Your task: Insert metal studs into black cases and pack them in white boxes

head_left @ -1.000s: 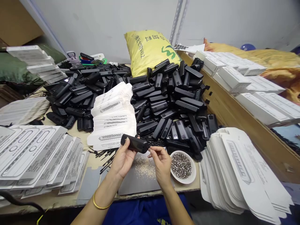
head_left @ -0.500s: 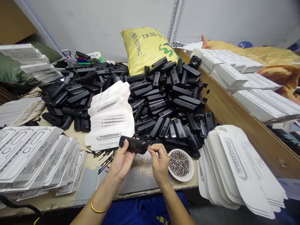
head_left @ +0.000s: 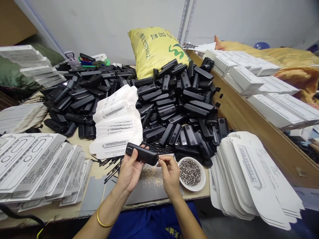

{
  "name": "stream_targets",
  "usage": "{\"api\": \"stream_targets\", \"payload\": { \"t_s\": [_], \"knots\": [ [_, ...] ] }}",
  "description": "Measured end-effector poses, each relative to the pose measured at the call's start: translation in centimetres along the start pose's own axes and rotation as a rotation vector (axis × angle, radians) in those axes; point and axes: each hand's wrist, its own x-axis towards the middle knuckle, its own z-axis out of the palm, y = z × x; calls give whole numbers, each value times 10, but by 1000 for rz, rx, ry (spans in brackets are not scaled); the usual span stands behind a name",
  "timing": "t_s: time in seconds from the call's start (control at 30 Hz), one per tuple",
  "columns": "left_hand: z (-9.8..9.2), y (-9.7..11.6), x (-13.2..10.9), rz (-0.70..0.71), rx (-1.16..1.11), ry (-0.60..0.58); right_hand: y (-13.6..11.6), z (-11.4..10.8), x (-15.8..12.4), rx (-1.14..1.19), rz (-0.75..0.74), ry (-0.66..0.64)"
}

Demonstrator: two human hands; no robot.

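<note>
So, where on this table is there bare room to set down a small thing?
Mainly the near edge: the grey sheet between the left white boxes and left forearm, and the front of the grey mat, between both forearms. A narrow strip separates the bowl from the right cartons. Farther back, black cases and flat cartons crowd everything.

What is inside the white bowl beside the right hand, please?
The white bowl holds many small, shiny metal pieces; the top layer shows, but they cover the bowl's bottom.
</note>
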Motion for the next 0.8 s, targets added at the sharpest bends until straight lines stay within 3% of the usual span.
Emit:
{"api": "stream_targets", "payload": {
  "t_s": [0.27, 0.53, 0.7, 0.8],
  "knots": [
    [-2, -4, -7, 60, 30, -54, -15, -15, 3, -248, -231, -129],
    [-1, -4, -10, 54, 65, -88, -22, -36, 13, -356, -291, -366],
    [-6, -15, -8, 63, 61, -40, -19, -30, 11, -452, -330, -370],
    [-10, -4, -14, 98, 124, -75, -16, -30, 7, -418, -274, -351]
  ]
}}
